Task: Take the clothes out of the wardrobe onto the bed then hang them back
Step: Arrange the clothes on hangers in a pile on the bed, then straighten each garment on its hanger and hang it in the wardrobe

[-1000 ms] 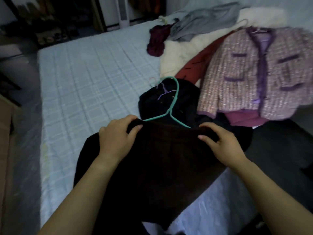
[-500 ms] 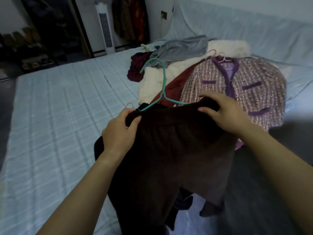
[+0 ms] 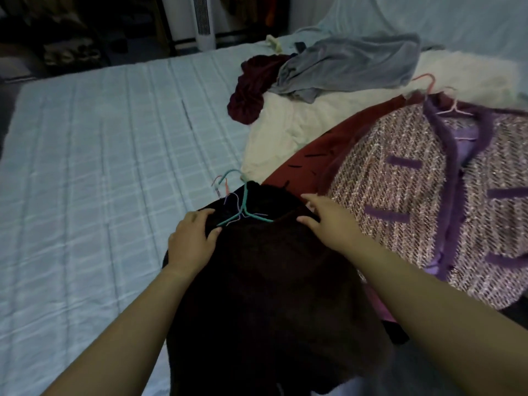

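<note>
The left hand (image 3: 191, 241) & right hand (image 3: 328, 221) each held one shoulder of a dark brown garment (image 3: 271, 295); the left fingers curled over the cloth w/ the thumb pinching at the neckline; the right hand gripped the other shoulder between thumb & more stretched fingers; the two-handed shoulder grip prob. served to keep the piece spread & stop it slipping off its green hanger (image 3: 244, 207), whose hook pointed away across the bed (image 3: 100, 167); the garment was at the bed's near edge, its lower part draping toward the person; whether its top rested on the bed or hung just above couldn't be told; just beside it on the right lay a tweed jacket (image 3: 414, 201), overlapping a red garment (image 3: 308, 155) & a cream coat (image 3: 285, 127), w/ a grey top (image 3: 348, 64) farther back; visible hooks all pointed away, likely so each item could be grabbed by its hanger for rehanging; whether this piece was being set down or lifted couldn't be judged.
</note>
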Available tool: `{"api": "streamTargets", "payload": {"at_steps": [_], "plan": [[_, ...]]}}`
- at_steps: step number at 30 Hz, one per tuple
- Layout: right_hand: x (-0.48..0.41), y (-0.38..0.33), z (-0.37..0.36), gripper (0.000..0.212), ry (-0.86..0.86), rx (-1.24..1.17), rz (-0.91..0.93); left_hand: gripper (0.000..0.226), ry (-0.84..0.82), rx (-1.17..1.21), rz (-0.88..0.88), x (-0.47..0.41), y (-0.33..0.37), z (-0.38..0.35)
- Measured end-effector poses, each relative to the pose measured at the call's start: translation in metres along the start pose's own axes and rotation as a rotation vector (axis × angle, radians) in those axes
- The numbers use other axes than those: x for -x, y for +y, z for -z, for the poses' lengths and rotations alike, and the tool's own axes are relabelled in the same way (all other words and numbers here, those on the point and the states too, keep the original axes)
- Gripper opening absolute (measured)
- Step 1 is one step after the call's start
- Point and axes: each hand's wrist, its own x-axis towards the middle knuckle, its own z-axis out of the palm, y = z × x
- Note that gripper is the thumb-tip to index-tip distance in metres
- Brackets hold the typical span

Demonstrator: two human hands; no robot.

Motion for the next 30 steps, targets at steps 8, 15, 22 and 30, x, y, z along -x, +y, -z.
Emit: {"api": "streamTargets", "payload": {"at_steps": [8,15,22,30], "plan": [[-0.015,0.083,0.003,0.058,-0.074,0.091,0.005,0.049,-0.149,-0.048,-0.193,-0.042,0.088,-0.059],[-0.041,0.234,0.104,0.057,0.079,0.098,-0.066,0.063,-0.224,0.012,-0.394,-0.112,0.249,-0.126],[-0.119,0.391,0.221,0.052,0.224,0.114,-0.122,0.048,-0.168,0.048,-0.475,-0.206,0.418,-0.190],[-0.159,0.484,0.267,0.043,0.203,0.191,-0.237,0.061,-0.114,-0.170,-0.423,-0.301,0.503,-0.242]]}}
